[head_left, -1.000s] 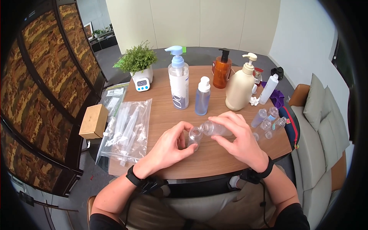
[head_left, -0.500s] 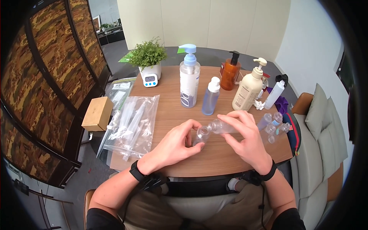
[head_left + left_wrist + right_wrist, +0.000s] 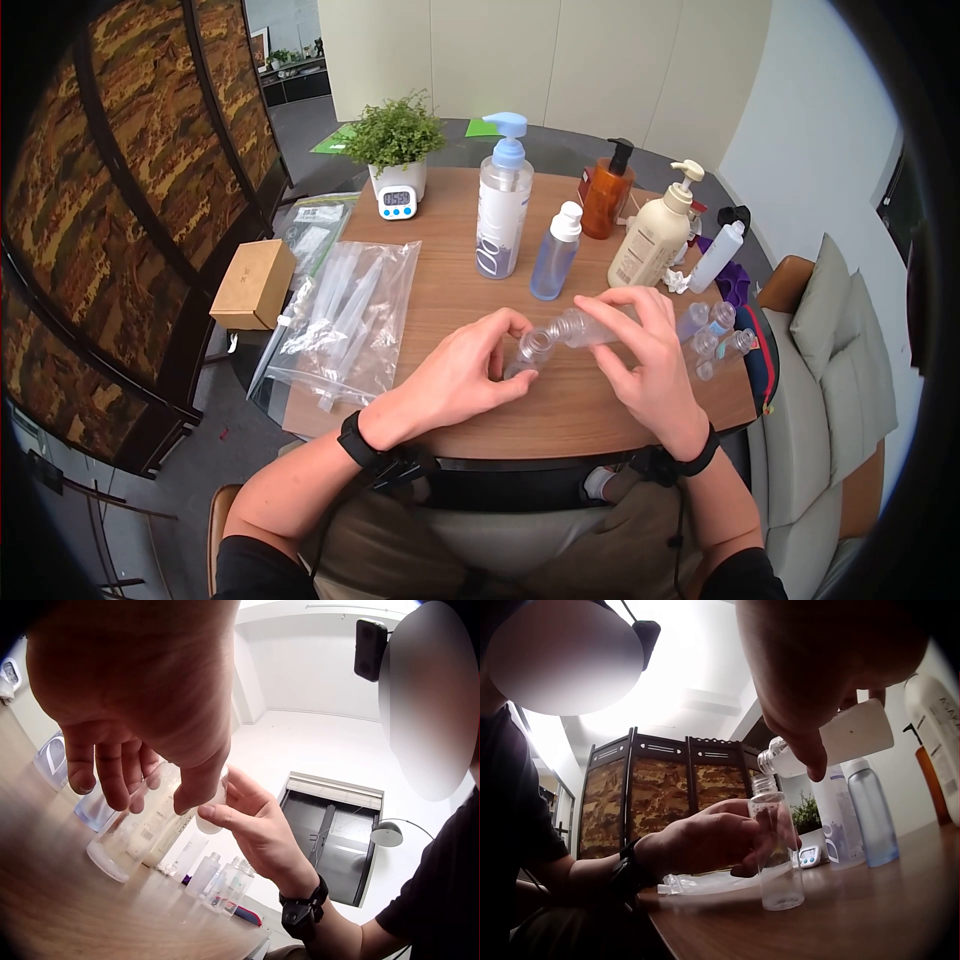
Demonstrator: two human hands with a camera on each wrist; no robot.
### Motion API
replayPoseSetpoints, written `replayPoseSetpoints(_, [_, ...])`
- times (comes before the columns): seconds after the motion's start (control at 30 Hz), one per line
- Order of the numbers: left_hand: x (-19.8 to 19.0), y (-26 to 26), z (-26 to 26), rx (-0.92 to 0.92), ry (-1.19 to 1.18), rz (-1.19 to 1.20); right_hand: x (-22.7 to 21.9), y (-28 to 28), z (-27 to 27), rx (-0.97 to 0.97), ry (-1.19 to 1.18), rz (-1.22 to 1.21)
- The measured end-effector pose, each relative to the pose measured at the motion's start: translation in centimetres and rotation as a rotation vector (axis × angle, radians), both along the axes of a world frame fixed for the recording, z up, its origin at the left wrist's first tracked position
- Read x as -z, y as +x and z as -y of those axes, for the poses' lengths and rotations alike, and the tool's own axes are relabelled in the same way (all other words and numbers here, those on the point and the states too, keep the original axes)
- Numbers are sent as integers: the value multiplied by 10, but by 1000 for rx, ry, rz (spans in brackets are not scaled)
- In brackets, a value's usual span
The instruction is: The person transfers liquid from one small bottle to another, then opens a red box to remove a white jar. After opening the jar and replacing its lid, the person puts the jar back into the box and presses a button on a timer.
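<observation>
My left hand (image 3: pixel 460 368) grips a small clear bottle (image 3: pixel 781 881) between thumb and fingers. This bottle is uncapped and leans a little, its base at the tabletop. Above it, my right hand (image 3: pixel 648 372) holds a frosted, translucent bottle (image 3: pixel 864 733), tipped almost onto its side. The frosted bottle's threaded mouth (image 3: pixel 562 328) points left, right at the clear bottle's open neck (image 3: pixel 537 341). My right fingers cover part of the frosted bottle's body.
Beyond the hands stand a blue bottle (image 3: pixel 555 262), a large pump bottle (image 3: pixel 502 215), a cream pump bottle (image 3: pixel 652 240) and an amber one (image 3: pixel 607 200). Several small clear bottles (image 3: pixel 705 345) are at right. Left lie a zip bag (image 3: pixel 350 320) and a cardboard box (image 3: pixel 252 285).
The head view has swung left, so the table's contents appear farther right. Both hands keep their grips, with the two bottle mouths still together.
</observation>
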State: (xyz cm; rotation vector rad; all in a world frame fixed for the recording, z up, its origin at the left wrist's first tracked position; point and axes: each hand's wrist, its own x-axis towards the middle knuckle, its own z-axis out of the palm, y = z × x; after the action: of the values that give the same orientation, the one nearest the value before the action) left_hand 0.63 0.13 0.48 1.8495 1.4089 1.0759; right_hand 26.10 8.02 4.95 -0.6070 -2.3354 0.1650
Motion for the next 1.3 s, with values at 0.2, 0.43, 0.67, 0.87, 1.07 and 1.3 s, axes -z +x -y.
replayPoseSetpoints(0.2, [-1, 0, 1, 4, 2, -4, -1, -1, 1, 11, 22, -1])
replayPoseSetpoints(0.43, [0, 0, 0, 11, 9, 3, -2, -1, 2, 26, 51, 7])
replayPoseSetpoints(0.67, [-2, 1, 0, 15, -11, 3, -3, 1, 3, 33, 74, 17])
replayPoseSetpoints(0.87, [1, 2, 0, -3, 1, 21, -4, 0, 5, 35, 102, 4])
replayPoseSetpoints(1.07, [7, 1, 0, 26, 87, 30, -4, -4, 6, 59, 121, 4])
replayPoseSetpoints(1.3, [3, 1, 1, 27, 80, 16, -4, -4, 6, 62, 123, 4])
